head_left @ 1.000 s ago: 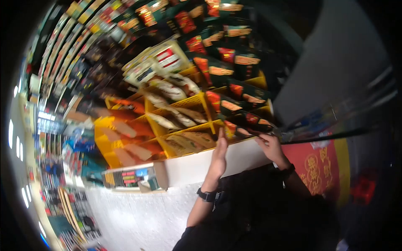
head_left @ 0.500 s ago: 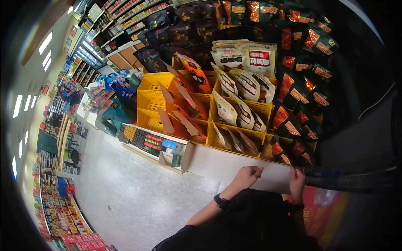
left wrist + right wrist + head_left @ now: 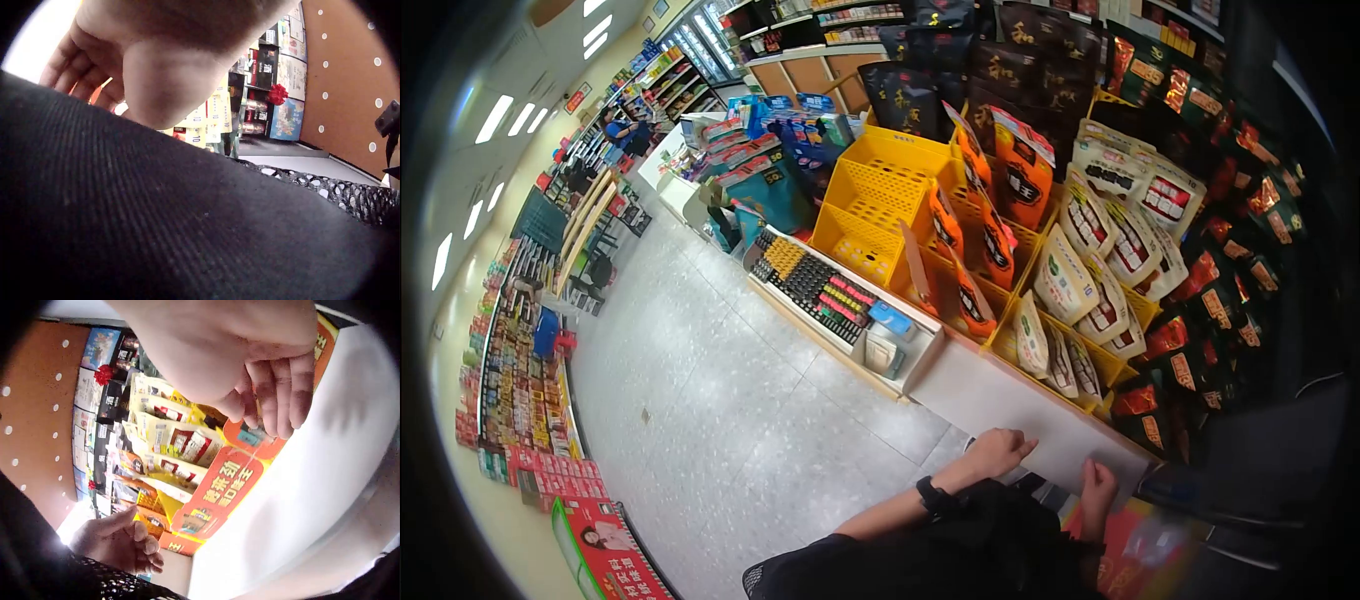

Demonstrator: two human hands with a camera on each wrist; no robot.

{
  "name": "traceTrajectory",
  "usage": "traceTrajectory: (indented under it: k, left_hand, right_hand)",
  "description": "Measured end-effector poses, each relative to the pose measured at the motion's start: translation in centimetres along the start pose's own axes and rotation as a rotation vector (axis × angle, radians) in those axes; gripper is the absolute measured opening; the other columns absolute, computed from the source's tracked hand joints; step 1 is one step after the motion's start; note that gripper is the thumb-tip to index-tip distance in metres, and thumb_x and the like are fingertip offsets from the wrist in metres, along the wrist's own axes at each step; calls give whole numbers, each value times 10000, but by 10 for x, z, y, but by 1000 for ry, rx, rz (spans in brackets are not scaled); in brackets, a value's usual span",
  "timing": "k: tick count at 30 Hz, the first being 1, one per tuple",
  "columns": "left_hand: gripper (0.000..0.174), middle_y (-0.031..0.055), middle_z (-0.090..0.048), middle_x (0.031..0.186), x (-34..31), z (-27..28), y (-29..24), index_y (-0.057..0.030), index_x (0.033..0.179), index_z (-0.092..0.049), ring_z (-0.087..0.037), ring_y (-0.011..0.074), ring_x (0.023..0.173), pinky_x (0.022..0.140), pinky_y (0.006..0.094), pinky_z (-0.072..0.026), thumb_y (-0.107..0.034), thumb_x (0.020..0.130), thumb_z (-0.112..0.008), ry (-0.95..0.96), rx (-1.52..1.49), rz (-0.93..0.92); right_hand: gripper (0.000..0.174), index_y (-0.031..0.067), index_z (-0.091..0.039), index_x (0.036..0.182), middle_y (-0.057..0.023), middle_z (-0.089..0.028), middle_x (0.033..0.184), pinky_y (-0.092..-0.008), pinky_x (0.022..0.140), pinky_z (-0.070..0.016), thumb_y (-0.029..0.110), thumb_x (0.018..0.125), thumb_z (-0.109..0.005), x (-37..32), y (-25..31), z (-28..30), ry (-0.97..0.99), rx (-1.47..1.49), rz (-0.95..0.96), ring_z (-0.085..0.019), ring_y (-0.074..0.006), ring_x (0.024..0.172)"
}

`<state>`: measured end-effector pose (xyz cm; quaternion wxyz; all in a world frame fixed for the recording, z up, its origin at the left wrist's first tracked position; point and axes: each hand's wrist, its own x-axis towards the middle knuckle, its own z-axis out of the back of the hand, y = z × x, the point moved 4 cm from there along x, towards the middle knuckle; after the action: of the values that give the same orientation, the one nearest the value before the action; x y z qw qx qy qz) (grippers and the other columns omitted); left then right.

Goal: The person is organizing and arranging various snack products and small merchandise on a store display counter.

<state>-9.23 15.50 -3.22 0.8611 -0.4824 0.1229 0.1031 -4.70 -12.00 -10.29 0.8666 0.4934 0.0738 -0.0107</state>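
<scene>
My left hand hangs low in front of the white base panel of a snack display, fingers loosely curled and holding nothing. In the left wrist view the left hand shows above a dark garment that fills the lower frame. My right hand is beside it to the right, close to the panel's lower edge, also holding nothing. The right wrist view shows the right hand's fingers relaxed and curled downward, with the left hand further back.
Yellow baskets above the panel carry orange, white and dark snack bags. A low cardboard tray of small packs juts out to the left. Grey tiled floor stretches left toward more shelves.
Both hands have come down from the bags at the lowest yellow basket to the white panel below. The head view has swung so the display now sits upper right.
</scene>
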Motion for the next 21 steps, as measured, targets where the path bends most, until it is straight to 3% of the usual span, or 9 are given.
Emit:
traceTrajectory:
  k: [3,6,9,14,18,20,21]
  left_hand:
    - [476,244,-648,762,-17,12,17,16,842,-647,-634,422,779,725,470,-503,-411,983,-492,26,15,63]
    - [468,240,-652,777,-34,19,26,11,824,-641,-633,424,797,725,484,-499,-405,978,-493,-47,70,68]
    - [469,242,-651,768,-51,20,20,10,794,-650,-635,423,793,734,496,-501,-406,963,-516,-112,170,47]
    - [480,246,-650,754,-67,0,13,10,773,-666,-646,412,770,718,498,-512,-414,954,-529,-87,202,-47]
    - [472,218,-663,763,-84,-32,9,-16,842,-645,-647,405,797,739,489,-508,-441,972,-488,29,296,-58]
    - [513,274,-654,782,-101,-44,-1,38,849,-643,-655,429,787,688,513,-516,-438,969,-497,42,277,-133]
    - [500,269,-658,791,-107,-51,-2,24,895,-638,-653,442,802,718,514,-514,-446,971,-487,88,236,-135]
  right_hand:
    - [240,-53,-677,986,-93,-679,766,-291,637,-498,177,928,-643,-13,-9,-25,81,114,-119,-642,-150,663]
    - [231,-48,-684,999,-100,-685,768,-295,650,-504,166,920,-647,-30,15,-30,118,95,-36,-648,-151,677]
    - [232,-46,-681,1024,-107,-692,777,-295,665,-509,155,910,-655,-43,3,-29,122,83,-36,-653,-155,686]
    - [228,-45,-680,1022,-116,-700,795,-295,676,-518,155,917,-646,-80,5,-12,31,94,-45,-663,-159,695]
    - [207,-49,-668,1031,-134,-705,851,-296,679,-533,123,955,-581,-121,-13,8,-76,162,-13,-685,-160,754]
    - [204,-64,-655,1044,-146,-702,874,-308,678,-542,101,963,-564,-146,-25,18,-138,194,-34,-694,-172,791]
    - [208,-79,-645,1044,-151,-698,878,-316,685,-546,92,967,-557,-156,-44,17,-162,236,-43,-695,-187,795]
